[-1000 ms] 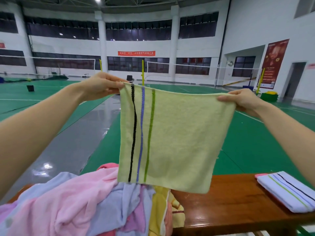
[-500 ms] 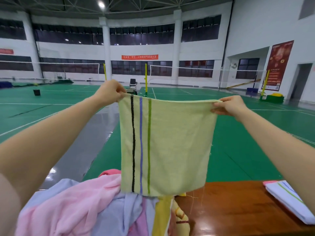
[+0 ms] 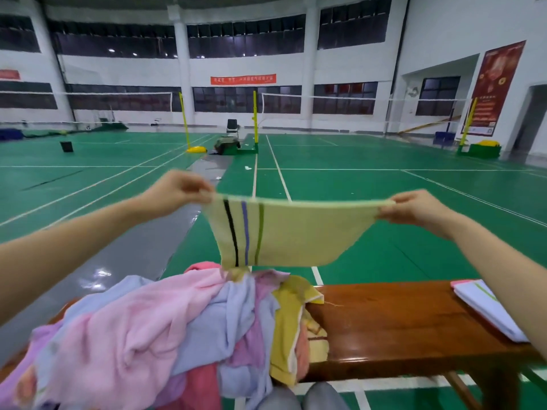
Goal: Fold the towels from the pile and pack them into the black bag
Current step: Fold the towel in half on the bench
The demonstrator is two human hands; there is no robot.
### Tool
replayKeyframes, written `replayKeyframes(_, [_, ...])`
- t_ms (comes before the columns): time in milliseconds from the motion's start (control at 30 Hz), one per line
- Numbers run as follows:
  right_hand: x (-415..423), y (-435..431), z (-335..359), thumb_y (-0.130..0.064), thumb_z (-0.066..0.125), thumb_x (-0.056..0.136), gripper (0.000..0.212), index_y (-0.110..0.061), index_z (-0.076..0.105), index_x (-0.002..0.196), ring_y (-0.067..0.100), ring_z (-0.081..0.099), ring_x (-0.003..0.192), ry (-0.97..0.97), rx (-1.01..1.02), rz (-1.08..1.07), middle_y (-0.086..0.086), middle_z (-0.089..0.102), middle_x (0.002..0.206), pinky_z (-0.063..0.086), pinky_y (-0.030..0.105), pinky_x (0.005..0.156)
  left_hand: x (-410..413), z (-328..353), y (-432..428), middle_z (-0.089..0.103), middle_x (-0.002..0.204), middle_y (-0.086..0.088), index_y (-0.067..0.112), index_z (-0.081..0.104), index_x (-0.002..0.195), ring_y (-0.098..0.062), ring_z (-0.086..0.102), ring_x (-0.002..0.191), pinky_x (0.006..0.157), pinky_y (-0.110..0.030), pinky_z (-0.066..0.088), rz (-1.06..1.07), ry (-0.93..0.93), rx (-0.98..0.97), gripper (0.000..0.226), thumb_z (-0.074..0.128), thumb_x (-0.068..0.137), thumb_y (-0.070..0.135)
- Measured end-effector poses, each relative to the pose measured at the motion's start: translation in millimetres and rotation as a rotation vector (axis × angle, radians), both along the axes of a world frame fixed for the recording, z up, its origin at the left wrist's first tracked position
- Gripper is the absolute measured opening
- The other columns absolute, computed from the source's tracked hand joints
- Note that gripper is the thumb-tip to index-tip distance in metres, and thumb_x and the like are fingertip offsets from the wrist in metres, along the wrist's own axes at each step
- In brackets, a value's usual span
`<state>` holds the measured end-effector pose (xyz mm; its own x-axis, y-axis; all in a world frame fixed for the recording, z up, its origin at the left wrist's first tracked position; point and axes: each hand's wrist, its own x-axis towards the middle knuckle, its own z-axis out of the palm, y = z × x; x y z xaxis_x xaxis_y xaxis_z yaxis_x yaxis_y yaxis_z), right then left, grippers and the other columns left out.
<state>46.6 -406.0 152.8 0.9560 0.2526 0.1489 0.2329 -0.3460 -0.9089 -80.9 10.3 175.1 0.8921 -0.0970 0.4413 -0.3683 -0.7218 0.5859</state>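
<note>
Currently you're mid-fold on the yellow-green striped towel (image 3: 291,235), stretched in the air above the towel pile (image 3: 165,329) on the wooden bench (image 3: 393,327). Left hand (image 3: 177,192) pinches one top corner, right hand (image 3: 414,207) pinches the other. Next, probably: bring the corners together evenly, keeping edges aligned. A folded towel (image 3: 485,306) sits at the bench's right end; black bag not visible.
</note>
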Motion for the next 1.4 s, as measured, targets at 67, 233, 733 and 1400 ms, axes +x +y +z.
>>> replayKeyframes(67, [-19.3,-15.5,-31.4,-0.002,0.07,0.078,0.003,-0.003,0.068,0.076,0.006,0.06,0.052,0.166,-0.206,0.136,0.006,0.068,0.065,0.047,0.012,0.048,-19.1,-50.7,2.7,0.066,0.064,0.023,0.043,0.071,0.065,0.009,0.057,0.063,0.066,-0.006,0.043,-0.106,0.238,0.104,0.052,0.066,0.08,-0.006])
replayKeyframes(233, [-50.3,-30.1,-98.7,-0.02,0.08,0.065,0.008,-0.017,0.073,0.068,0.001,0.057,0.053,0.532,-0.707,0.499,-0.007,0.067,0.062,0.04,0.011,0.051,-47.5,-147.3,-12.5,0.063,0.064,0.021,0.031,0.064,0.081,0.008,0.053,0.064,0.07,-0.013,0.043,-0.322,0.826,0.221,0.03,0.065,0.082,0.001])
replayKeyframes(733, [45.2,16.0,-215.0,-0.006,0.06,0.089,0.013,0.004,0.066,0.086,0.021,0.051,0.085,0.311,-0.225,-0.169,0.011,0.06,0.087,0.038,0.031,0.074,88.7,-162.0,-26.4,0.056,0.088,-0.002,0.011,0.055,0.093,-0.014,0.052,0.08,0.068,-0.02,0.043,0.14,0.57,0.043,0.01,0.046,0.093,0.006])
replayKeyframes(1400, [91.5,81.7,-269.1,-0.008,0.046,0.093,0.035,0.003,0.052,0.126,0.032,0.054,0.116,0.62,-0.244,-0.367,0.018,0.054,0.131,0.045,0.034,0.091,156.6,-196.1,-21.3,0.057,0.1,-0.005,0.009,0.058,0.102,-0.019,0.054,0.094,0.089,-0.03,0.044,0.222,0.727,-0.087,0.014,0.056,0.092,0.018])
